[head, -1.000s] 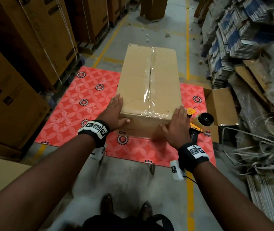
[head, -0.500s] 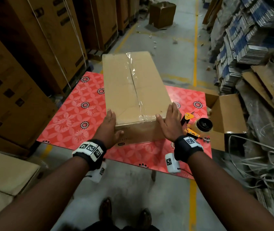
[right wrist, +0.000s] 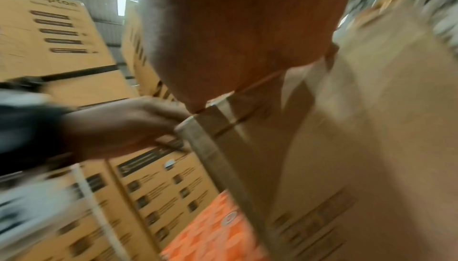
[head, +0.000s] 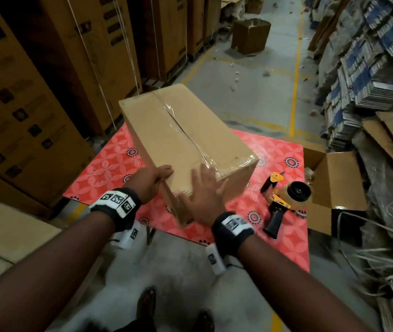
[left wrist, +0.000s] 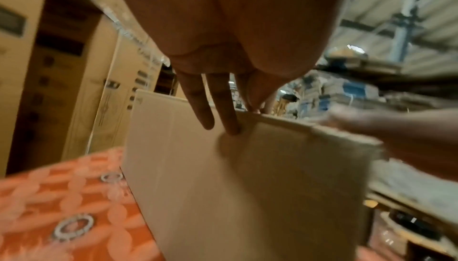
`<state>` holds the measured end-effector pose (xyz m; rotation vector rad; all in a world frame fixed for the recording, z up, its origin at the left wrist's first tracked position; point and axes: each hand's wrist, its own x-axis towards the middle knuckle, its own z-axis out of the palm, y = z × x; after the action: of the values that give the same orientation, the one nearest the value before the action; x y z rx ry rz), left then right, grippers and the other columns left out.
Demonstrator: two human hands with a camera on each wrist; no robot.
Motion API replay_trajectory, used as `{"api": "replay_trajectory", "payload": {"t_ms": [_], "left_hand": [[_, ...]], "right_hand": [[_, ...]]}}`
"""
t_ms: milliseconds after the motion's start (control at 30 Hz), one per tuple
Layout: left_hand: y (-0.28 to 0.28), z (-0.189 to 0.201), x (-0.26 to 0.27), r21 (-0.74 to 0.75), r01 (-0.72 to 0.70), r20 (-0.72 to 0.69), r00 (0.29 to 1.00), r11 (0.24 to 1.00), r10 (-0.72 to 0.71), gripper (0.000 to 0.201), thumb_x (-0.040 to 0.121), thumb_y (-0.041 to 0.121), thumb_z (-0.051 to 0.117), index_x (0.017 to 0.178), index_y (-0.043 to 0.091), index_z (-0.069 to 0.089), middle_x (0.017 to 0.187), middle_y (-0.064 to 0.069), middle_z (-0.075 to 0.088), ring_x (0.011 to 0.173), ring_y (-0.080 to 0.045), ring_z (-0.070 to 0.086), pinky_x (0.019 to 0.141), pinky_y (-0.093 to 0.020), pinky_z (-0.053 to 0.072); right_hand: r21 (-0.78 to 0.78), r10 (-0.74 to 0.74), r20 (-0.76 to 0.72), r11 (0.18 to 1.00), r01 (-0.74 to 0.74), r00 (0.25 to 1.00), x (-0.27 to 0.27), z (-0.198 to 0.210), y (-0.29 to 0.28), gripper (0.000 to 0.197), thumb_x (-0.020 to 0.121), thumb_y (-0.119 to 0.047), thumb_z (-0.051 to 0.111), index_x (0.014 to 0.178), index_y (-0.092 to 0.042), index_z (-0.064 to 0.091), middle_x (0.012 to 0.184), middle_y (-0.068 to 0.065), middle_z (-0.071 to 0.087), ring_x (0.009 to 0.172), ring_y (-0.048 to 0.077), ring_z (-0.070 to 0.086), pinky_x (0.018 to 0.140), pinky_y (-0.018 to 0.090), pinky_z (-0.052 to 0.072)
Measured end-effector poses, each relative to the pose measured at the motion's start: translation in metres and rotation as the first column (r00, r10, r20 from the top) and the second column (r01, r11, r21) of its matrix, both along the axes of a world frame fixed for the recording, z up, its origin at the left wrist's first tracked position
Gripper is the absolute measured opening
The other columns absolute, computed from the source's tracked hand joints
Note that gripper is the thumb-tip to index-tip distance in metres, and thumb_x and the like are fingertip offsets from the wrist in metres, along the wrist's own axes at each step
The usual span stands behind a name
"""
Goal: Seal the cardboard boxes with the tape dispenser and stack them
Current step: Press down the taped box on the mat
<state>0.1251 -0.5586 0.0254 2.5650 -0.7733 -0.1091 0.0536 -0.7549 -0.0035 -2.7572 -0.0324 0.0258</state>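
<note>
Taped box (head: 183, 137) sits on the red patterned table (head: 109, 164), skewed so one near corner points toward the person. Clear tape (head: 185, 135) runs along the top seam and wraps over the near end, wrinkled there. Tape dispenser (head: 284, 202) lies on the table to the right of the box, apart from it. An open box (head: 334, 185) stands just past the table's right edge.

Left hand (head: 153, 182): thumb on the top edge at the near-left corner, fingers (left wrist: 223, 112) laid nearly straight down the side panel. It presses and steers more than it grips. Right hand (head: 205, 197): fingers spread and straight, flat on the near end face by the taped edge; motion-blurred, holding nothing.

Handling, as a judgement: the board looks stiff, corners square, no sag. It pivots under fingertip pressure, so probably light or empty. The tape film is slick, so palms belong on bare cardboard. For lifting, take opposite lower edges or flat palms on two opposing sides, not the taped seam.

Versus half a second ago: the box has rotated anticlockwise seen from above, its far end swung left. The left hand has moved from the near end to the corner. The right hand has slid from the right corner onto the end face. Dispenser unmoved.
</note>
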Motion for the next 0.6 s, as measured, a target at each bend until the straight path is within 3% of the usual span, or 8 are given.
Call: {"api": "replay_trajectory", "payload": {"t_ms": [67,200,300,367,400,467,533,600], "left_hand": [[0.001,0.002,0.015,0.107,0.004,-0.005,1.000,0.994,-0.004,0.048,0.094,0.004,0.047,0.138,0.020,0.053,0.148,0.003,0.045,0.129,-0.026,0.051,0.107,-0.039,0.041],[0.000,-0.002,0.029,0.208,0.028,-0.016,1.000,0.978,-0.025,0.052,0.096,0.013,0.047,0.147,0.022,0.040,0.155,0.006,0.033,0.131,-0.032,0.044,0.107,-0.041,0.038],[-0.013,0.000,0.022,0.314,0.046,0.105,0.991,0.948,-0.083,0.047,0.097,0.028,0.047,0.143,0.026,0.044,0.153,0.006,0.038,0.125,-0.030,0.047,0.100,-0.046,0.040],[-0.029,0.002,0.018,0.365,0.074,0.192,0.969,0.928,-0.153,0.044,0.096,0.033,0.046,0.140,0.027,0.046,0.150,0.008,0.042,0.121,-0.026,0.046,0.096,-0.044,0.037],[-0.037,0.004,0.017,0.370,0.099,0.199,0.963,0.924,-0.183,0.044,0.096,0.034,0.045,0.139,0.028,0.045,0.150,0.010,0.042,0.123,-0.024,0.044,0.096,-0.043,0.034],[-0.051,0.005,0.021,0.357,0.148,0.177,0.959,0.922,-0.222,0.045,0.095,0.036,0.045,0.140,0.032,0.044,0.151,0.014,0.039,0.128,-0.020,0.039,0.097,-0.041,0.028],[-0.059,0.005,0.030,0.366,0.173,0.155,0.958,0.914,-0.243,0.050,0.094,0.040,0.047,0.143,0.031,0.040,0.153,0.014,0.035,0.135,-0.019,0.035,0.104,-0.042,0.025],[-0.058,0.004,0.048,0.377,0.176,0.133,0.961,0.909,-0.241,0.057,0.094,0.043,0.048,0.147,0.026,0.034,0.157,0.008,0.029,0.142,-0.020,0.028,0.113,-0.046,0.020]], "right_hand": [[-0.041,0.008,0.005,0.999,-0.008,1.000,-0.008,-0.003,0.023,0.086,0.086,-0.076,0.036,0.156,-0.028,0.021,0.166,0.010,0.001,0.152,0.035,-0.007,0.108,0.076,-0.002],[-0.017,-0.016,0.022,1.000,0.017,1.000,-0.004,-0.001,0.017,0.076,0.088,-0.060,0.050,0.154,-0.031,0.027,0.165,0.013,0.009,0.152,0.034,-0.001,0.108,0.077,0.002],[0.047,0.052,-0.020,0.998,-0.051,0.998,0.002,0.000,-0.012,0.078,0.085,-0.060,0.048,0.154,-0.031,0.029,0.166,0.012,0.008,0.153,0.031,-0.001,0.110,0.077,0.003],[0.042,0.135,-0.103,0.990,-0.131,0.985,0.011,0.006,-0.046,0.086,0.079,-0.063,0.047,0.156,-0.029,0.026,0.166,0.012,0.005,0.153,0.030,-0.002,0.116,0.068,0.007],[0.037,0.159,-0.143,0.987,-0.155,0.977,0.016,0.013,-0.062,0.088,0.079,-0.058,0.051,0.157,-0.027,0.025,0.166,0.013,0.005,0.153,0.031,-0.001,0.119,0.061,0.010],[0.015,0.145,-0.199,0.989,-0.145,0.969,0.027,0.023,-0.088,0.085,0.080,-0.030,0.064,0.156,-0.018,0.028,0.165,0.015,0.010,0.152,0.035,0.005,0.121,0.051,0.018],[-0.067,0.064,-0.176,0.995,-0.077,0.982,0.032,0.026,-0.098,0.083,0.077,-0.008,0.062,0.154,-0.011,0.030,0.163,0.015,0.017,0.150,0.039,0.014,0.116,0.055,0.028],[-0.169,-0.091,-0.130,0.983,0.068,0.987,0.032,0.023,-0.086,0.087,0.075,-0.005,0.062,0.154,-0.015,0.026,0.163,0.010,0.016,0.149,0.036,0.015,0.112,0.062,0.031]]}}
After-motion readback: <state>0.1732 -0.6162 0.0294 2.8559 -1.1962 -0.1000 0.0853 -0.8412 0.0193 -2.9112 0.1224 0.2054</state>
